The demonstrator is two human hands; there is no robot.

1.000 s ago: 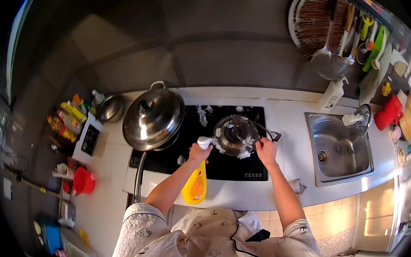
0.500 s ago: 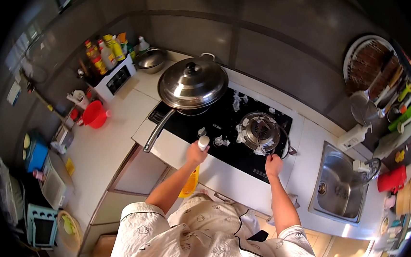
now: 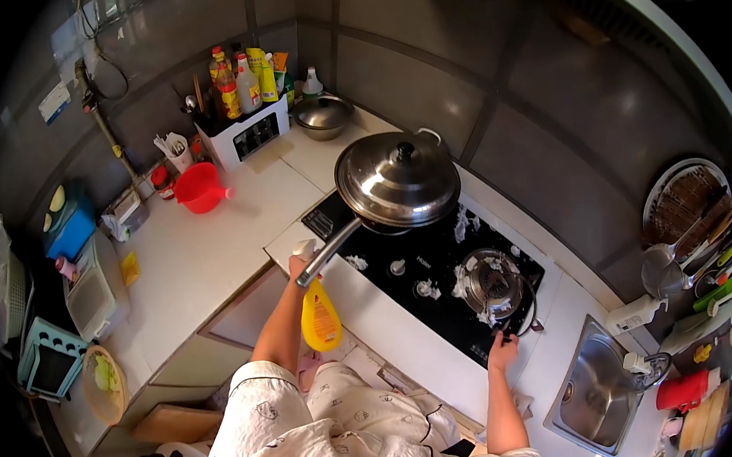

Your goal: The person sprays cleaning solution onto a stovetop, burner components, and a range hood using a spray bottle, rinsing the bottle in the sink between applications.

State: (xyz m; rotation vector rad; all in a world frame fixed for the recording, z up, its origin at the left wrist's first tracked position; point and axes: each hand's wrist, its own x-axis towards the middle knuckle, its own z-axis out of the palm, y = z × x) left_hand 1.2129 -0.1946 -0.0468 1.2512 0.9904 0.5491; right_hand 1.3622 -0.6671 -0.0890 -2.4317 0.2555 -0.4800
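In a tiled kitchen corner, white foam [image 3: 462, 223] dots a black hob [image 3: 450, 312] around one burner [image 3: 492, 283]. The left hand [image 3: 297, 266], wrapped round a yellow spray bottle [image 3: 320, 320], has moved leftward beside the pan handle [image 3: 330, 252], so spraying is likely paused; the right hand [image 3: 502, 353] stays clamped on the pan support [image 3: 536, 326] beside the burner.

Yellow plastic spray bottle [image 3: 321, 320] with a white trigger head, and a dark, curved metal pan support [image 3: 535, 326].
The bottle, its body bearing an orange label, is gripped near the neck, head up and leaning slightly, near the front edge of the white counter [image 3: 382, 320]; its neck is partly hidden. The pan support, gripped at its near end, curves around the sink side of a round silver-coloured metal burner [image 3: 492, 284] edged with white foam.
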